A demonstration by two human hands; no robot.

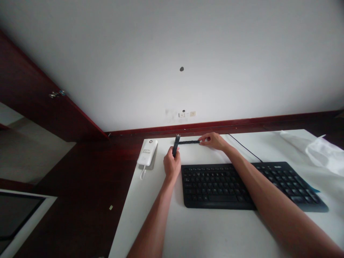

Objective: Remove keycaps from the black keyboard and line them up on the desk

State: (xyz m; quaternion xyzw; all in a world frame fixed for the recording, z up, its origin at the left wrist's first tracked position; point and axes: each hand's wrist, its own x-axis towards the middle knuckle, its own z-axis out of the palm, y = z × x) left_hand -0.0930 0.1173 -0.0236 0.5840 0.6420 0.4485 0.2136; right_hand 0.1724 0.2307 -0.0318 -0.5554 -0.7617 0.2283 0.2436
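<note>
My left hand (172,164) is closed around a slim black stick-like tool (175,145), which points up and away with a small pale tip. Its exact kind I cannot make out. Just right of that tool, a narrow black strip (189,142) with a bumpy, segmented surface lies along the far edge of the white table (215,229). The fingers of my right hand (212,140) are pinched at the strip's right end. Below the hands sits a black keyboard (212,184), partly covered by my right forearm.
A white power bank (147,152) with a short looped cable lies at the table's left edge. Thin white plastic (322,152) is crumpled at the right. The keyboard's black cable (245,147) runs to the far edge. Beyond stand a wall and a dark red door (40,86).
</note>
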